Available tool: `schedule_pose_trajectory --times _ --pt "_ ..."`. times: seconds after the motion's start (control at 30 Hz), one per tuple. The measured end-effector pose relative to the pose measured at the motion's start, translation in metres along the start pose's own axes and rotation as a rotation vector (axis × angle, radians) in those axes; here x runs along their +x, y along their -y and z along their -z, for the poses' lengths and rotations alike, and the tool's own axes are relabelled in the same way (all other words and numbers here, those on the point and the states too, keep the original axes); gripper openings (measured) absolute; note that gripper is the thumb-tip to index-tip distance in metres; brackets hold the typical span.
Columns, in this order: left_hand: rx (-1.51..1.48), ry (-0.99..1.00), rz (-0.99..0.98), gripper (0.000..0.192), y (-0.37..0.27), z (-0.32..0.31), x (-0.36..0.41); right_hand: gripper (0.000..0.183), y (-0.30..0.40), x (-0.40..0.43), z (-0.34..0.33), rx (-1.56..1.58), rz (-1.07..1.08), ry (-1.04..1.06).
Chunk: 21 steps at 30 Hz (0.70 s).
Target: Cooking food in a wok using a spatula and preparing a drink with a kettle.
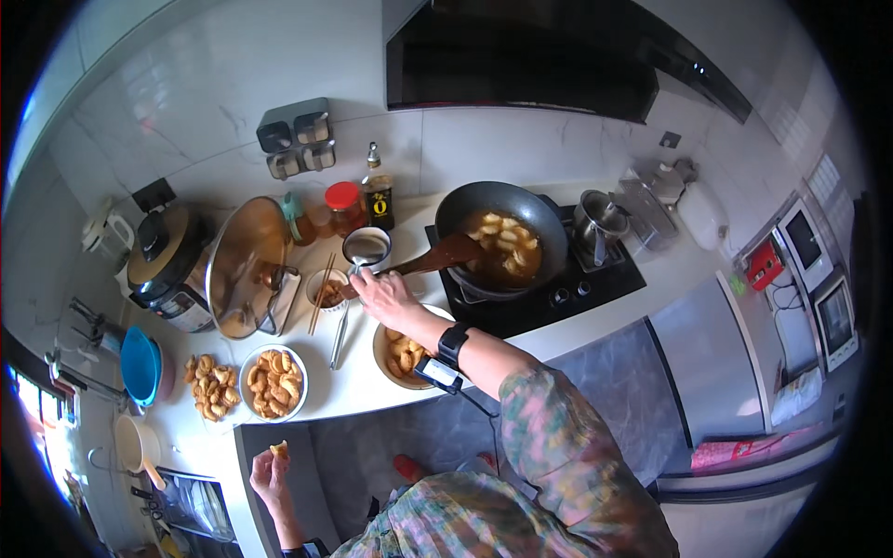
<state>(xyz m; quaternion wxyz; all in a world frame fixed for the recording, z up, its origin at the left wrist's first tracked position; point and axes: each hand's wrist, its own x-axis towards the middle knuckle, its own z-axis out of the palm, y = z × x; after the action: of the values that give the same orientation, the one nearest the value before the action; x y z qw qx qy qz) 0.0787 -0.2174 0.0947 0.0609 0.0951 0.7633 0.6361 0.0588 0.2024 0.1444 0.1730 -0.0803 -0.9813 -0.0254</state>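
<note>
My right hand (387, 298) is closed over the handle of a wooden spatula (439, 255), its fingertips beside the neck of a metal ladle (340, 338). The spatula's blade reaches over the rim of a dark wok (457, 202), where pale pieces of food (506, 240) lie in brown liquid. Under the fingertips, the ladle's head sits at a dark-rimmed bowl (385, 264). Below the counter edge, my left hand (268, 478) pinches a small golden-brown piece of food (279, 450). Beneath my right forearm is a bowl of golden fried pieces (401, 352), partly hidden.
A white bowl (244, 376) and a pile of fried pieces (209, 390) sit near the counter's front edge. Chopsticks (319, 300) cross a small bowl. A glass lid (241, 258) stands tilted beside an electric cooker (167, 272). A steel pot (596, 216) occupies the cooktop's right side.
</note>
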Motion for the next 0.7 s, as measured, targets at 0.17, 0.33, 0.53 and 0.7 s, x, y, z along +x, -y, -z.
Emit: schedule_pose_trajectory --times 0.17,0.33,0.53,0.7 --pt "-0.021 0.058 0.012 0.015 0.001 -0.013 0.023 0.027 -0.025 -0.011 0.003 0.011 0.077 -0.089" --pt "-0.051 0.057 0.063 0.012 0.002 -0.033 0.038 0.02 -0.053 -0.051 0.1 0.391 -0.07 -0.201" --pt "-0.07 0.119 -0.043 0.017 0.003 -0.082 0.044 0.015 -0.168 -0.126 0.175 0.721 -0.468 -0.355" --pt "-0.035 0.109 -0.044 0.017 -0.018 -0.124 0.039 0.012 -0.246 -0.167 0.179 0.478 -0.485 -0.523"
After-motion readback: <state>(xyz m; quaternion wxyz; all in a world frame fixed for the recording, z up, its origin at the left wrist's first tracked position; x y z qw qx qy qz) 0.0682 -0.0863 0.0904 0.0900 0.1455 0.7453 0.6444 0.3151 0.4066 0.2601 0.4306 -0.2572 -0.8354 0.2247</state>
